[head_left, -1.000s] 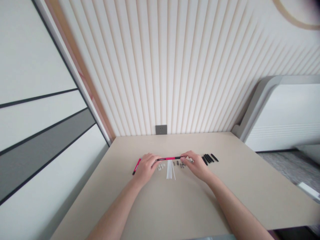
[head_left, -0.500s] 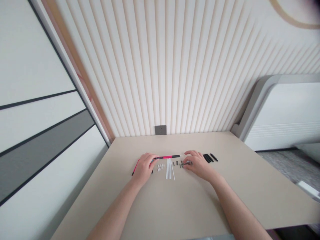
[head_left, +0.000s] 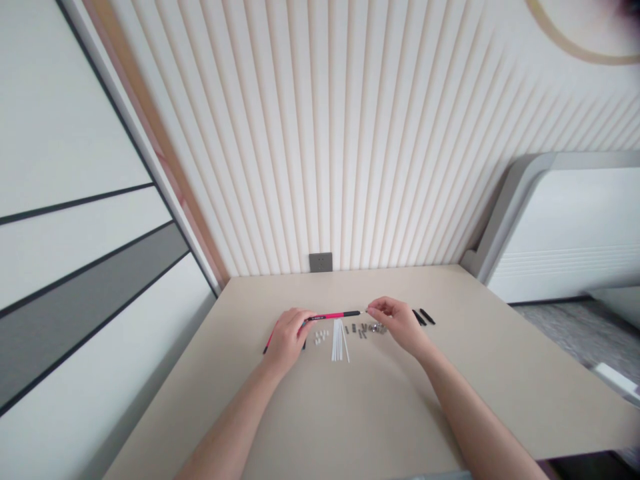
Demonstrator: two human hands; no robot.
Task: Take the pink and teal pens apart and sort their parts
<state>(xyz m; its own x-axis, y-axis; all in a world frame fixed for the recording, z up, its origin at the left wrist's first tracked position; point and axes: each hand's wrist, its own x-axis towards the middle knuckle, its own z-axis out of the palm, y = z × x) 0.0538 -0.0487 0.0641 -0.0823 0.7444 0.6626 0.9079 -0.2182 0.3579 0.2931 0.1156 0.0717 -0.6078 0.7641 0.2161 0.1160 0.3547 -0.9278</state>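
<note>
Pink rod (head_left: 333, 316): slim, straight, glossy, with a black tip at its right end. Left hand (head_left: 287, 340) closed around the rod's left end; right hand (head_left: 397, 323) held open, fingers curved, gripping nothing, fingertips (head_left: 369, 311) just beside the black tip.

Below the rod: a fan of thin white sticks (head_left: 339, 340). Left of these, small white beads (head_left: 321, 337); right of them, small dark clips (head_left: 356, 329) and shiny metal bits (head_left: 377, 328). Past the rod's right end, matte black tubes (head_left: 423, 317). Below the rod's left end, a red-and-black piece (head_left: 269, 345), partly hidden by the left hand.

The rod is above a matte beige tabletop (head_left: 350, 400). Behind it, a ribbed cream wall (head_left: 325, 167) with a grey socket (head_left: 321, 262). To the right, a white unit (head_left: 565, 233) in a grey frame, above a grey carpet (head_left: 550, 333).
</note>
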